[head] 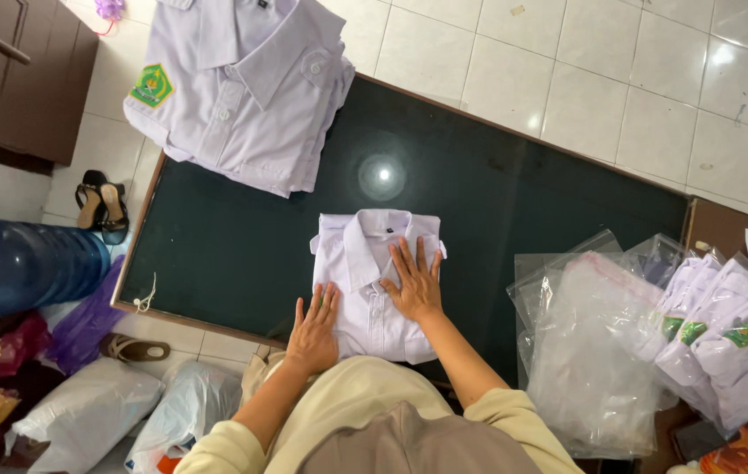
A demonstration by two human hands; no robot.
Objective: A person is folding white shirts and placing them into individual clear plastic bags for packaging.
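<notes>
A folded white collared shirt (365, 254) lies on the dark glass-topped table (242, 237), near its front edge. My right hand (413, 283) lies flat on the shirt's chest with fingers spread. My left hand (314, 329) presses flat on the shirt's lower left part. Neither hand grips anything.
A stack of folded white shirts (242, 88) with a green sleeve badge sits at the table's far left corner. Clear plastic bags (589, 342) and bagged shirts (725, 338) lie at the right. Blue water jug (27, 263), sandals (102, 206) and bags crowd the tiled floor at left.
</notes>
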